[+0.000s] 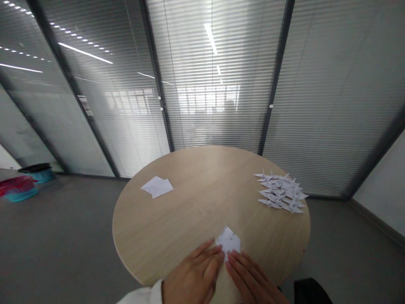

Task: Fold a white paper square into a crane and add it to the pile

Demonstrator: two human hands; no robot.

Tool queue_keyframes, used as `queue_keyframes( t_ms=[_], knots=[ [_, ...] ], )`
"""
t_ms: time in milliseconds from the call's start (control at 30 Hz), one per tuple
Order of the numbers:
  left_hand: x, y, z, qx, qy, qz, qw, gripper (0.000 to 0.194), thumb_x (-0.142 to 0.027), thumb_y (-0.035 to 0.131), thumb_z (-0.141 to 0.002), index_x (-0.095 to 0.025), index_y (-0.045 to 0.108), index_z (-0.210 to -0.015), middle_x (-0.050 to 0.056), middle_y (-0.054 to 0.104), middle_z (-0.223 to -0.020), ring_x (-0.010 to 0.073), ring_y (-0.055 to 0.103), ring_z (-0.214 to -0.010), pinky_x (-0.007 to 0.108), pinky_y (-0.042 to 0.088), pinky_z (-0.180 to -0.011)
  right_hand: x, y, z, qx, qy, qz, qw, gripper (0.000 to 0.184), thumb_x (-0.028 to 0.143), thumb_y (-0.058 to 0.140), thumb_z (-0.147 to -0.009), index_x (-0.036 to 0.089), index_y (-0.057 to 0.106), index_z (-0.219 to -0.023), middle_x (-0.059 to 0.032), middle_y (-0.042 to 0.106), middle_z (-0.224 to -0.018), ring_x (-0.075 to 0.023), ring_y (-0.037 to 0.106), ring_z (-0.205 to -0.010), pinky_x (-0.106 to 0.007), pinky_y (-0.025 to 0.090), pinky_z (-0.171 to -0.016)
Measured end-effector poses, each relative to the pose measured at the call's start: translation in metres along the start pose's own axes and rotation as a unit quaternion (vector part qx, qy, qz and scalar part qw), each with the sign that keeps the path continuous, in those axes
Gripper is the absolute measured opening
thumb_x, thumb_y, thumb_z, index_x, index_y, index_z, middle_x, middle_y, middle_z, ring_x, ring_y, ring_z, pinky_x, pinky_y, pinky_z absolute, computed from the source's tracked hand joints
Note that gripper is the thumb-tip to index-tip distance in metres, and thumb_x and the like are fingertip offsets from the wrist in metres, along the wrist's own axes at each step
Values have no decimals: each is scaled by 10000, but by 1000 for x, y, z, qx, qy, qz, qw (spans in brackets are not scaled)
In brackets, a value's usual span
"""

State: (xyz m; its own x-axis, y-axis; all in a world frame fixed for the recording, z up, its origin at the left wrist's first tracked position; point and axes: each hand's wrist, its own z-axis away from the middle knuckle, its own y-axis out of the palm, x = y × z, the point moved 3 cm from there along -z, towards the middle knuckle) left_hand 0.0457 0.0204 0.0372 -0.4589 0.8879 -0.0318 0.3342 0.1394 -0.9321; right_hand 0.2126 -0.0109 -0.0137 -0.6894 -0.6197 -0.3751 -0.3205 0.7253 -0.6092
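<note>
A small folded piece of white paper (229, 240) lies on the table at the near edge, its pointed end facing away from me. Dark marks run along its upper left side. My left hand (198, 270) grips its lower left side, index finger reaching along the edge and thumb close to the lower tip. From the right, my right hand (249, 276) has its fingers together, tips pressed on the lower right side; its thumb is hidden. Both hands' fingertips nearly meet over the paper's lower part, which they partly cover.
The round wooden table (202, 181) carries white paper sheets (157, 186) at left and a cluster of several folded paper cranes (281, 192) at right. Behind stands a glass partition with blinds (215, 76). Blue bins (39, 173) stand on the floor at far left.
</note>
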Motion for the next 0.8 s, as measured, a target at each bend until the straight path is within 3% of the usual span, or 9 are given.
queue_keyframes(
  t_ms=[233,467,700,800],
  knots=[
    [-3,-5,-1,40,20,-3,999,372,-138,430,-851,-140,510,-1214,92,627,-1162,191,514,-1175,381,342,-1073,-2,0,0,-14,1,-15,1000,479,455,310,-943,115,622,-1069,-85,660,-1096,-181,578,-1079,-287,452,-959],
    [10,17,8,4,63,16,998,445,-197,438,-827,-141,466,-1268,86,613,-1186,205,474,-1213,408,310,-1084,-6,0,3,7,-21,-37,999,456,478,407,-908,115,597,-1107,-100,636,-1143,-211,566,-1103,-304,500,-895],
    [10,17,6,7,61,15,998,436,-215,449,-833,-152,468,-1264,90,631,-1150,208,502,-1184,409,327,-1072,-11,-3,3,24,-19,-70,997,426,461,415,-912,137,588,-1128,-84,623,-1171,-184,522,-1162,-270,469,-943],
    [8,9,4,9,65,6,998,429,-222,464,-835,-155,471,-1259,88,631,-1146,208,512,-1172,402,338,-1066,-14,-9,1,35,-21,-97,994,339,346,361,-957,162,588,-1129,-54,640,-1148,-161,505,-1180,-260,448,-970]
  ],
)
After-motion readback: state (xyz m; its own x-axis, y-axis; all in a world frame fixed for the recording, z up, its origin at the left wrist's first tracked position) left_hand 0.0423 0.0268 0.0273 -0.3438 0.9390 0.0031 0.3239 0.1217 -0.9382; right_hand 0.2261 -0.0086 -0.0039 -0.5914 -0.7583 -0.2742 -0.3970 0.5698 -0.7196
